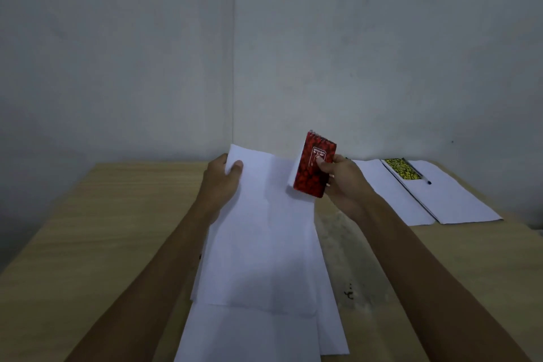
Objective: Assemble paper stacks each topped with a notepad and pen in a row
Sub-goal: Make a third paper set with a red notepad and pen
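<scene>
My left hand grips the far left corner of a white paper sheet, lifted over a loose stack of more sheets in the middle of the wooden table. My right hand holds a small red spiral notepad upright above the sheet's far right edge, thumb on its cover. At the right lies another paper stack with a yellow-and-black notepad and a pen on top.
Grey walls meet in a corner just behind the table's far edge. A worn, stained patch with a small dark mark lies on the tabletop between the two paper stacks. Bare wood shows on the left side.
</scene>
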